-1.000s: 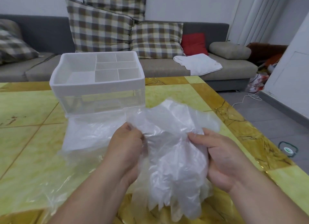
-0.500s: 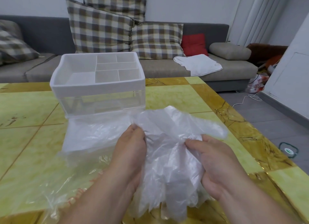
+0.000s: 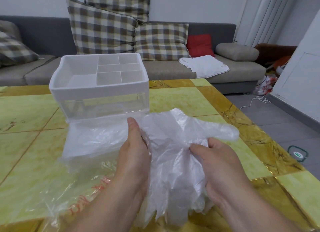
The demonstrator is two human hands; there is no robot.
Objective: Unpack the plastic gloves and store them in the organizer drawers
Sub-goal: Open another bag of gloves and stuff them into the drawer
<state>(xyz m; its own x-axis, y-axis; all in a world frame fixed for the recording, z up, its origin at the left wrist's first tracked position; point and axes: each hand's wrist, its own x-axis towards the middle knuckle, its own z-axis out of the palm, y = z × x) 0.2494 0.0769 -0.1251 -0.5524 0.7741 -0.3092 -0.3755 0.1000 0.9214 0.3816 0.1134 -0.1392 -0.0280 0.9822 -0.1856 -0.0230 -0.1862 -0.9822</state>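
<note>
The organizer stands toward the far edge of the yellow bench. Its white top tray is split into compartments that show only bare floors. Its clear drawer juts toward the near edge with cloudy film in or over it; I cannot tell which. A clear bag with red print lies flat near the near-left corner. The plastic gloves hang as a crumpled bundle between both hands, above the near edge. The left hand grips their left side, thumb on top, and the right hand pinches the bunched middle.
</note>
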